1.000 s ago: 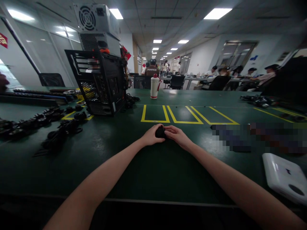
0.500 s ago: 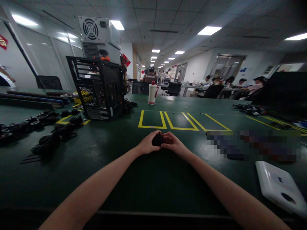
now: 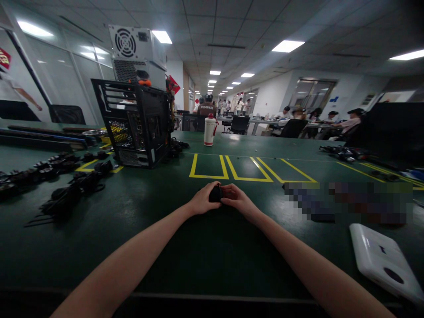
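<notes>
Between my two hands is a small black rounded object (image 3: 215, 194), its exact kind too dark to make out. My left hand (image 3: 202, 201) is closed round its left side, thumb and fingers on either side of it. From the right, my right hand (image 3: 236, 198) meets it with bent, pinched fingertips at its right edge. Both hands are low over the green table (image 3: 212, 247), just in front of a yellow tape outline (image 3: 208, 177). My fingers and palm cover part of the object.
An open black computer case (image 3: 145, 128) with power supplies (image 3: 137, 44) on top stands back left. Bundled black cables (image 3: 76, 187) lie left. A white bottle (image 3: 209, 132) stands behind the tape. A white device (image 3: 384, 260) and blurred-out items (image 3: 311, 203) lie right. Several people sit farther back.
My hands keep the same grip on the black object, with hardly any movement. The view has shifted slightly. At the far left, a person has come further into view.
</notes>
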Tool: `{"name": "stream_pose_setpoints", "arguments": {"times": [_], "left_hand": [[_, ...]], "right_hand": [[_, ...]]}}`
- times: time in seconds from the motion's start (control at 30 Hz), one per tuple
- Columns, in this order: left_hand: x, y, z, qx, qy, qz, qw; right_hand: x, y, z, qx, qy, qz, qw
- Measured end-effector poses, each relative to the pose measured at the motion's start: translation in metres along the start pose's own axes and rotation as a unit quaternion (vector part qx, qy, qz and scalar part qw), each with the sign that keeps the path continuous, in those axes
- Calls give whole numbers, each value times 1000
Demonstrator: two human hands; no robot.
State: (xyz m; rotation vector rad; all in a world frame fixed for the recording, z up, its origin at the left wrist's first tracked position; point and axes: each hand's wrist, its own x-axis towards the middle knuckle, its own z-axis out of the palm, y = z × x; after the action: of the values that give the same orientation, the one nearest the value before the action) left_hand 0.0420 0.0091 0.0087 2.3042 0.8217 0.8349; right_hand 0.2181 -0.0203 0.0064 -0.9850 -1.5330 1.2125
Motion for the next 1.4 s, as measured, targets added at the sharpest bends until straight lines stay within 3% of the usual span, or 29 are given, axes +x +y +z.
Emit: {"name": "stream_pose_setpoints", "arguments": {"times": [0.27,0.53,0.73,1.4], "left_hand": [[-1,2,-1,-8,-4,-4,1000],[-1,-1,1,-10,5,0,1000],[-1,-1,1,-14,7,0,1000],[-1,0,1,-5,3,1,1000]], "right_hand": [[1,0,6,-11,61,1,998],[1,1,4,14,22,-3,1000],[-1,-2,8,3,55,-21,998],[-4,-4,10,12,60,-21,998]]}}
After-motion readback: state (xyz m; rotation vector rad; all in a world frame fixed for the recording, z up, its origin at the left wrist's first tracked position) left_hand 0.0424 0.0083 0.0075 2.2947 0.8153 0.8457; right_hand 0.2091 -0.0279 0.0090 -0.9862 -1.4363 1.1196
